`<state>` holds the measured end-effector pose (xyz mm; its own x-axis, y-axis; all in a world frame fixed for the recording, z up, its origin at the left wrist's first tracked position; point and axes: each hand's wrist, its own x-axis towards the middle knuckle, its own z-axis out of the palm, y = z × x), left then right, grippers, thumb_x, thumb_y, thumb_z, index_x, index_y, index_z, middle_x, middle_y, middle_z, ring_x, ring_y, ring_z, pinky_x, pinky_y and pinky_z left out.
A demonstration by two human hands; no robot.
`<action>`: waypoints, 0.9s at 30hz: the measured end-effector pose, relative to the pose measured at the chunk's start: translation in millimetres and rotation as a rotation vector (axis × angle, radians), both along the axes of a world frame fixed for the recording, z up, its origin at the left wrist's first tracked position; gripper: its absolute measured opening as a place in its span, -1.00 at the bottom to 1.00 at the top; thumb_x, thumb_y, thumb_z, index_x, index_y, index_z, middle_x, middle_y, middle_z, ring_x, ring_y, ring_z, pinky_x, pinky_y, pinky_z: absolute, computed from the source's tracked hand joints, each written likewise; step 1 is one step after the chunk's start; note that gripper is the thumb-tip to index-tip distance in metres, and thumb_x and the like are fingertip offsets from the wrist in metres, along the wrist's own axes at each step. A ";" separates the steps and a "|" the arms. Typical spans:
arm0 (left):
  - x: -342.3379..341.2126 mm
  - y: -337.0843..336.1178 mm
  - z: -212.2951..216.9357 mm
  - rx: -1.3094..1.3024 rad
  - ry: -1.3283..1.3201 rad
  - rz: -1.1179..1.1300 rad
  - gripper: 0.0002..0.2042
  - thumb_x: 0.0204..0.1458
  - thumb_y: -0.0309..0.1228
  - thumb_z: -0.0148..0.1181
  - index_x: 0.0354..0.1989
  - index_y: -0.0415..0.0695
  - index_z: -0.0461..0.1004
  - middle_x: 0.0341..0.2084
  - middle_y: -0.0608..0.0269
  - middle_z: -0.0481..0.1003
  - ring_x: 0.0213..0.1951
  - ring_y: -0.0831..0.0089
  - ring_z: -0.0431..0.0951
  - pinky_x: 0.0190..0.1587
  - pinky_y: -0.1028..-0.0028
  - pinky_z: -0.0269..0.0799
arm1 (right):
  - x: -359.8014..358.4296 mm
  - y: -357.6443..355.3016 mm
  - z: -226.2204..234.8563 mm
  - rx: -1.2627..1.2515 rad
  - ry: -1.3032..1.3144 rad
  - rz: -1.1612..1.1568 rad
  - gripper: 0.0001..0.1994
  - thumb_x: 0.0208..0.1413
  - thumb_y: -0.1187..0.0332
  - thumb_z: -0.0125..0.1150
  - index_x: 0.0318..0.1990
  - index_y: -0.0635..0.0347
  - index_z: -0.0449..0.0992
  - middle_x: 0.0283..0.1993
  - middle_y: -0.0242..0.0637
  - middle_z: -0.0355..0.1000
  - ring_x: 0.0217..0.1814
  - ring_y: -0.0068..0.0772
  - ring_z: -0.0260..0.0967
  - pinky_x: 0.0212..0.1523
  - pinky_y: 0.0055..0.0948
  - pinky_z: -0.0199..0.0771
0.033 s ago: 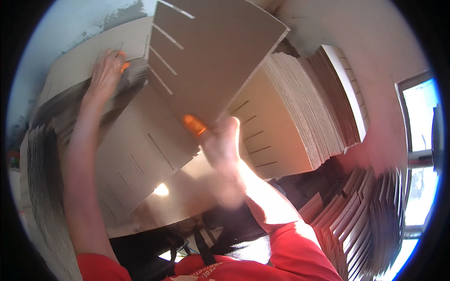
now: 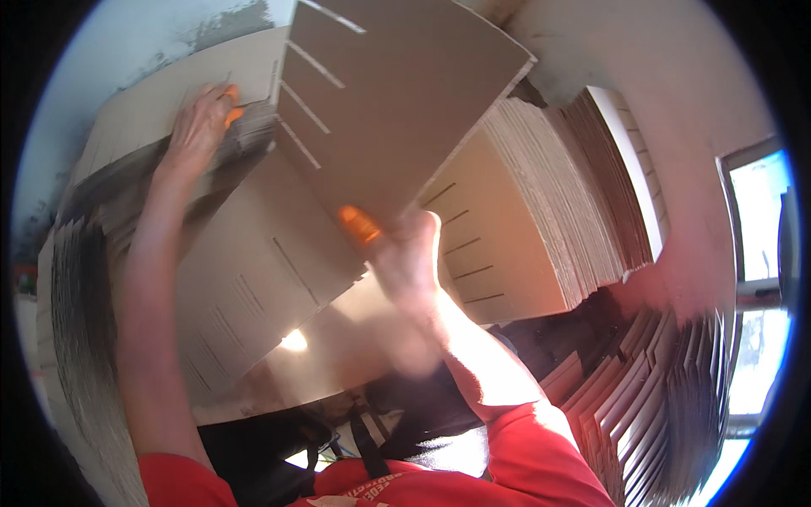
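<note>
My right hand (image 2: 405,262), with an orange cap on one fingertip, grips the lower edge of a flat slotted cardboard sheet (image 2: 397,101) and holds it lifted and tilted in front of me. My left hand (image 2: 198,127), also with orange fingertip caps, rests far out on the top of a stack of cardboard sheets (image 2: 152,110), its fingers pressed on the stack's upper edge. Under the lifted sheet lies another slotted cardboard sheet (image 2: 253,279).
A thick stack of cut cardboard sheets (image 2: 549,220) stands to the right. More stacked cardboard fills the lower right (image 2: 659,380) and the left edge (image 2: 68,321). A bright window (image 2: 760,211) is at the far right, and a pale wall behind.
</note>
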<state>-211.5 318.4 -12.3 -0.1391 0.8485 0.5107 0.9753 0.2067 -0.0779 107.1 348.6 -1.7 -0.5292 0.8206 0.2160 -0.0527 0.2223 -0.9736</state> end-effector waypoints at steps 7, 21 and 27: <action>1.8 -2.9 8.0 0.194 0.071 -0.069 -0.75 0.00 -0.63 0.11 -0.10 -0.27 0.46 -0.01 0.03 0.46 -0.07 0.08 0.50 -0.07 0.24 0.52 | 3.1 -0.7 8.4 -0.102 -0.088 -0.029 -0.93 0.13 0.54 0.31 -0.26 0.36 0.58 -0.40 -0.47 0.47 -0.43 -0.69 0.26 -0.45 -0.59 0.29; 60.8 -6.4 2.6 0.011 0.377 0.002 -0.89 -0.46 -0.68 0.23 -0.70 -0.30 0.42 -0.51 0.04 0.37 -0.39 0.32 0.49 -0.62 0.48 0.54 | 1.3 3.5 10.7 -0.073 -0.134 -0.082 -0.90 0.17 0.45 0.28 -0.38 0.25 0.60 -0.67 -0.54 0.31 -0.77 -0.79 0.06 -0.78 -0.66 -0.02; 50.2 -16.0 -5.1 0.086 0.431 0.032 -0.88 -0.49 -0.66 0.22 -0.67 -0.34 0.44 -0.49 0.05 0.35 -0.43 0.39 0.45 -0.66 0.50 0.51 | 2.5 4.2 9.5 -0.062 -0.103 -0.045 -0.90 0.15 0.44 0.32 -0.38 0.26 0.60 -0.65 -0.55 0.32 -0.75 -0.81 0.06 -0.78 -0.66 -0.01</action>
<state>-161.2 302.4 -17.4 0.0768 0.7989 0.5965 0.8506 0.2595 -0.4572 109.6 352.8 7.8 -0.5082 0.8541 0.1108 0.0571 0.1618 -0.9852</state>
